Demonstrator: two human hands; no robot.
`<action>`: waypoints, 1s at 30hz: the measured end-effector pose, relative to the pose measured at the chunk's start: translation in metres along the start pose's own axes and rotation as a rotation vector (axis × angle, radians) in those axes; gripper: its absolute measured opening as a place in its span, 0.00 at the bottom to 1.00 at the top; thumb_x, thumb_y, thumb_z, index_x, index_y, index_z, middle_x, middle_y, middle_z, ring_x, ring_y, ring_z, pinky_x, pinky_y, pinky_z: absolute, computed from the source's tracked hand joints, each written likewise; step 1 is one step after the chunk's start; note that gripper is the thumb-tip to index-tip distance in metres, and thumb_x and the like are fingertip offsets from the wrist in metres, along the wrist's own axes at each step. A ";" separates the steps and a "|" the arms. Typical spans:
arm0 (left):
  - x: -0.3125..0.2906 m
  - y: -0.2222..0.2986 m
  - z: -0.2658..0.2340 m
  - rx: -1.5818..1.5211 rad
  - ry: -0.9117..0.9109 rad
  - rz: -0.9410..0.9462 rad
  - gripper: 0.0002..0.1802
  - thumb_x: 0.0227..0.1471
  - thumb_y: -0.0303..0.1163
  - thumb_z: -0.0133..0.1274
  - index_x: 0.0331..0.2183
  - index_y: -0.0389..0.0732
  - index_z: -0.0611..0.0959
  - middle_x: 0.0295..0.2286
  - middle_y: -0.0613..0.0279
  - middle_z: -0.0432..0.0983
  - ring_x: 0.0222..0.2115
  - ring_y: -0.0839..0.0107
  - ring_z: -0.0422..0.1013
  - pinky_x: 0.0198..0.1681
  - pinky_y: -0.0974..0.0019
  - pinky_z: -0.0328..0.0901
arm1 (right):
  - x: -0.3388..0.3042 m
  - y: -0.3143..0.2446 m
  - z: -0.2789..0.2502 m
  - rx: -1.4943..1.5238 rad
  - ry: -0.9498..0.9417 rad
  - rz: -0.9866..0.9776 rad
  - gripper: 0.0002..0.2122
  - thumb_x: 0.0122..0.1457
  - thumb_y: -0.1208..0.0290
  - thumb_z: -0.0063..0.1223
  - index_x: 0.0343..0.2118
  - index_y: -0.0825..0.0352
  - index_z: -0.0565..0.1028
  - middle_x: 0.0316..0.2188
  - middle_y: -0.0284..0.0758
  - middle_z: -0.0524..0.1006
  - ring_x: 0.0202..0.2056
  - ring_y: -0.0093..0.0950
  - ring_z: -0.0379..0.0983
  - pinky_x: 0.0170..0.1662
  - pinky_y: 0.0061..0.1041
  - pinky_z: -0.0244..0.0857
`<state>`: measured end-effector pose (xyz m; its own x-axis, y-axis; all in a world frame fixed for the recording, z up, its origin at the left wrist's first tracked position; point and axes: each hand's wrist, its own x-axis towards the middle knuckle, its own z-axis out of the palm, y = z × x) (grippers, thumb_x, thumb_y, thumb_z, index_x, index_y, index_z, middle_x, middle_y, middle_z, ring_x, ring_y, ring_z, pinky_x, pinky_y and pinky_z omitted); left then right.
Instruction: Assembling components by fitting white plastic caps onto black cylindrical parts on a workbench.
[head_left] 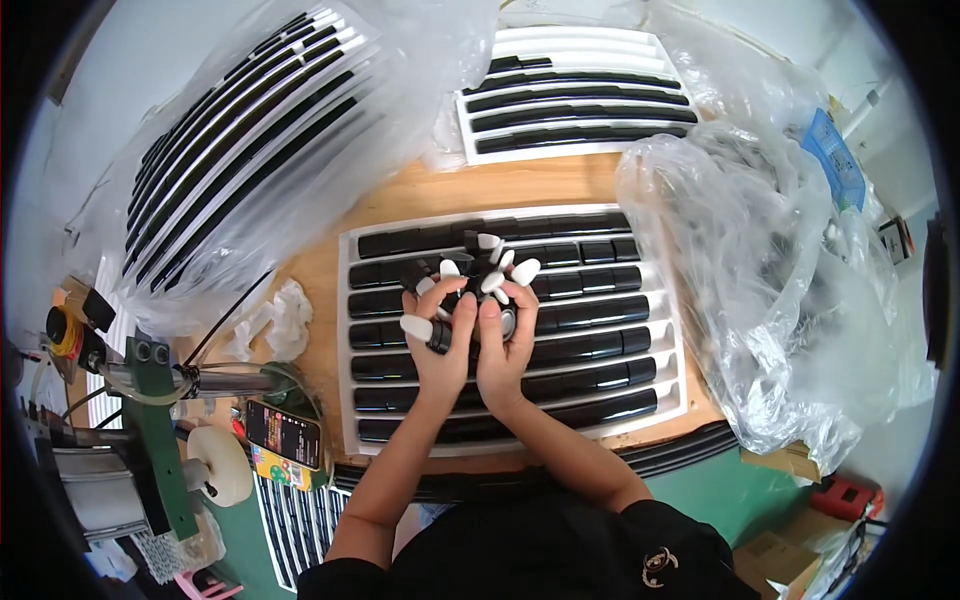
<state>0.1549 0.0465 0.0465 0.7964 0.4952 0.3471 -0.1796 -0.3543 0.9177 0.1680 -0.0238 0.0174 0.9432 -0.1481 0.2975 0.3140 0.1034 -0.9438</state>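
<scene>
Both hands are cupped together above a white tray (674, 370) in the middle of the table. My left hand (443, 335) and my right hand (508, 345) are closed around a bunch of small black pieces with white, rounded oval ends (492, 283). White ends stick out at several angles, and one pokes out beside my left fingers. Just what kind of pieces they are, I cannot make out. Beneath my hands, rows of glossy black cylindrical pieces (590, 378) lie end to end in the tray's grooves.
Another white tray (560, 150) of black pieces stands at the back. Stacked trays under plastic film (330, 190) are at the left, and a heap of clear plastic bags (770, 280) at the right. A green-framed machine (155, 430), a phone (284, 435) and crumpled tissue (285, 320) sit at the left.
</scene>
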 end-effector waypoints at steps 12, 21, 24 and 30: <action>0.045 -0.061 -0.077 0.209 -0.234 -0.052 0.10 0.50 0.26 0.58 0.38 0.40 0.82 0.39 0.56 0.74 0.43 0.64 0.68 0.53 0.66 0.58 | 0.029 -0.014 -0.031 -0.554 -0.455 -0.195 0.16 0.57 0.68 0.57 0.48 0.68 0.72 0.48 0.46 0.69 0.49 0.41 0.67 0.53 0.32 0.59; 0.033 -0.044 -0.097 0.515 -0.405 0.039 0.30 0.45 0.14 0.49 0.51 0.46 0.75 0.54 0.46 0.63 0.54 0.47 0.62 0.57 0.55 0.58 | 0.094 -0.023 -0.154 -0.537 -0.302 0.071 0.17 0.63 0.65 0.49 0.51 0.68 0.71 0.54 0.45 0.69 0.55 0.37 0.66 0.55 0.29 0.60; 0.023 -0.037 -0.097 0.561 -0.388 0.101 0.26 0.49 0.18 0.46 0.51 0.45 0.75 0.55 0.46 0.62 0.55 0.46 0.59 0.57 0.53 0.56 | 0.131 -0.022 -0.226 -1.089 -0.318 -0.379 0.20 0.64 0.63 0.46 0.57 0.66 0.66 0.60 0.47 0.62 0.60 0.43 0.60 0.60 0.39 0.55; -0.014 0.004 -0.082 0.760 -0.281 0.180 0.20 0.56 0.30 0.51 0.51 0.41 0.76 0.57 0.49 0.61 0.59 0.48 0.56 0.60 0.53 0.52 | 0.191 -0.005 -0.310 -1.717 -0.431 -0.477 0.25 0.65 0.58 0.41 0.63 0.62 0.59 0.68 0.41 0.46 0.66 0.48 0.42 0.65 0.52 0.33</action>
<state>0.0958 0.1029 0.0610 0.9253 0.1990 0.3229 0.0407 -0.8985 0.4370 0.3128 -0.3576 0.0348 0.8634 0.4027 0.3038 0.3486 -0.9117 0.2175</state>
